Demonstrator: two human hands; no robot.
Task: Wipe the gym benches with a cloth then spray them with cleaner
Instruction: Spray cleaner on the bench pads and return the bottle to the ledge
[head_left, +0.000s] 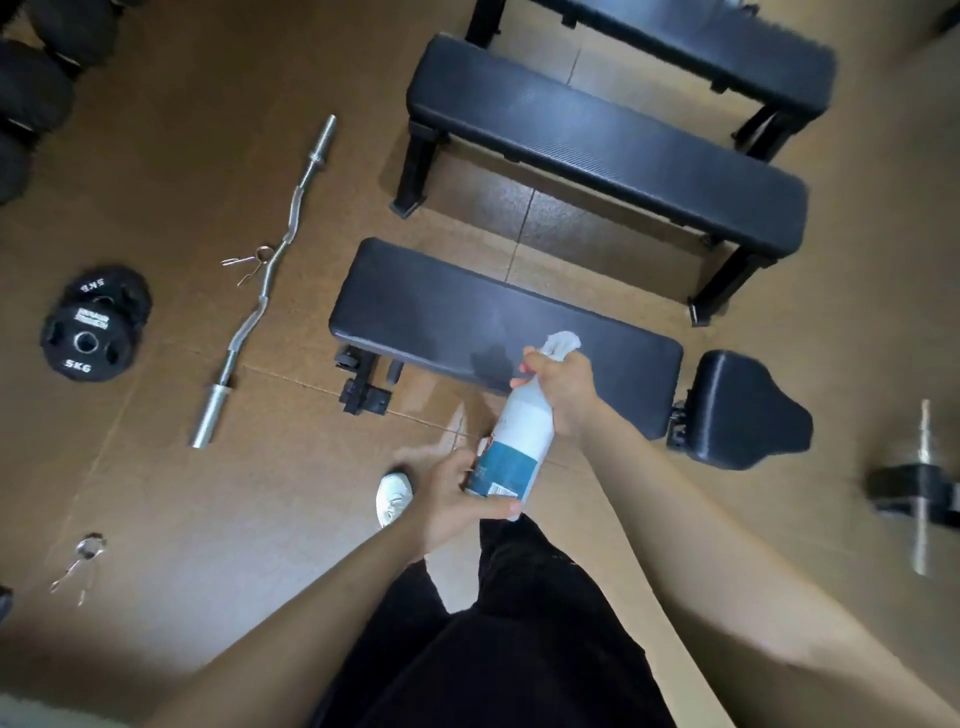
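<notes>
A white spray bottle (519, 436) with a blue label is held over the near edge of the closest black padded bench (467, 322). My right hand (563, 389) grips its neck just under the white trigger head, which points toward the bench pad. My left hand (452, 493) cups the bottom of the bottle, thumb under its base. Two more black flat benches stand behind: a middle bench (597, 140) and a far bench (727, 41). No cloth is visible.
A curl bar (270, 280) lies on the brown floor to the left, with a spring clip beside it. Stacked 5 kg plates (93, 327) lie further left, another clip (83, 561) below. A dumbbell (919, 488) lies at right. The separate seat pad (748, 410) adjoins the near bench.
</notes>
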